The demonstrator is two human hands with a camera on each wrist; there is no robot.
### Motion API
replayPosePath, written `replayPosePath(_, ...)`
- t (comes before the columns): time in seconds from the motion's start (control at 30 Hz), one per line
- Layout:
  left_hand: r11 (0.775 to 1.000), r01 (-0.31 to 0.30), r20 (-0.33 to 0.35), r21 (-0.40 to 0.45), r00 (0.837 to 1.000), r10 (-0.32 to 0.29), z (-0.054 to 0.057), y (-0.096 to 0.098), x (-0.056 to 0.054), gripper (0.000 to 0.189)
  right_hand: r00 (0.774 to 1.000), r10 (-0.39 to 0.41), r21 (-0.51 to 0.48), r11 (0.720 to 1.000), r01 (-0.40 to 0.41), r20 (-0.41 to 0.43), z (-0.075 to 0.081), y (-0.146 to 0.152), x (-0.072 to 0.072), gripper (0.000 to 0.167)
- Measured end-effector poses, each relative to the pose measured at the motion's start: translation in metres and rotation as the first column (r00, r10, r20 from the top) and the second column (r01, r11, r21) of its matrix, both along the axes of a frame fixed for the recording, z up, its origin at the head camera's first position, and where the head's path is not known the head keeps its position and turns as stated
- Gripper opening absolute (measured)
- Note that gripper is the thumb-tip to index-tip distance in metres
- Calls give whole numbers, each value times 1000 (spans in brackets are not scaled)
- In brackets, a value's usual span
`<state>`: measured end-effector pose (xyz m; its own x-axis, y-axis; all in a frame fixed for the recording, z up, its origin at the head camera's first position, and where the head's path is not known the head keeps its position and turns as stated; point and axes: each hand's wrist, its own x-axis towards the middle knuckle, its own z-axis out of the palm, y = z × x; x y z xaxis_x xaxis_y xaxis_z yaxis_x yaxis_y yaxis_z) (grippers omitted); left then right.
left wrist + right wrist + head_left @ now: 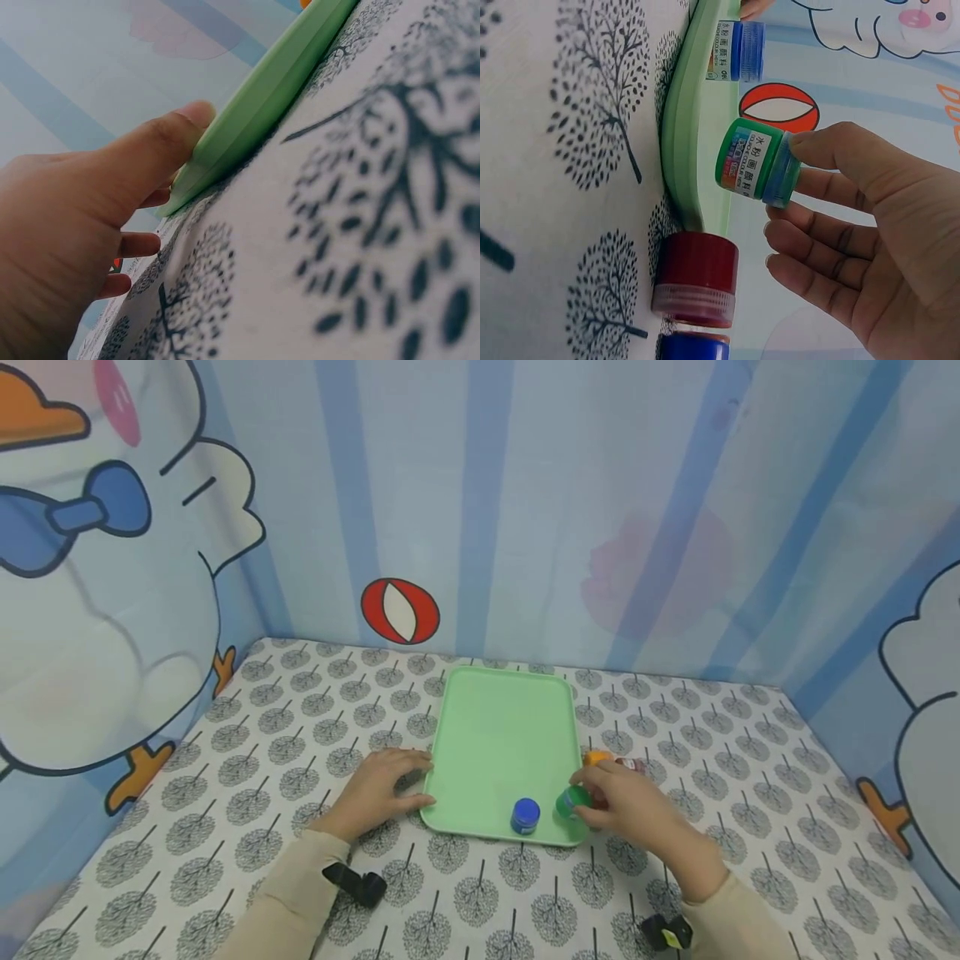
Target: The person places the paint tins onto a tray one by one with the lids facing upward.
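My right hand pinches a small green paint jar by its lid between thumb and fingertips. The jar is tilted, over the near right corner of the light green tray; the other fingers hang loosely curled. To its left, a blue paint jar stands upright on the tray near the front rim. At the tray's left edge, my left hand rests with thumb and index finger spread along the rim. The left wrist view puts that thumb right at the rim, with nothing else in the hand.
Right of the tray, outside it, stand a red-lidded paint jar, another blue jar and an orange one, partly behind my right hand. The tablecloth carries a tree print. A cartoon-printed curtain hangs behind the table.
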<state>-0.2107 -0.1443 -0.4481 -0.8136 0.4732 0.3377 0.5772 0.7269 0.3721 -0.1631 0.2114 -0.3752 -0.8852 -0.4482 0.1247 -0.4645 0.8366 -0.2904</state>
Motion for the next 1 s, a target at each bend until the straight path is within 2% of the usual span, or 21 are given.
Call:
replayPosePath(0.33,1000,11,-2,-22,1000,-11,2,3,-3,49,999,0,25,1000,1,-32,-5,-13,-12,31)
replayPosePath(0.6,1000,-3,16,-26,1000,4,2,1,-2,49,997,33,55,998,-29,-74,-8,-25,-22,33)
replayPosePath(1.0,1000,-7,23,-3,1000,7,-1,-1,-1,49,998,56,124,991,-50,-39,-8,-43,-30,35)
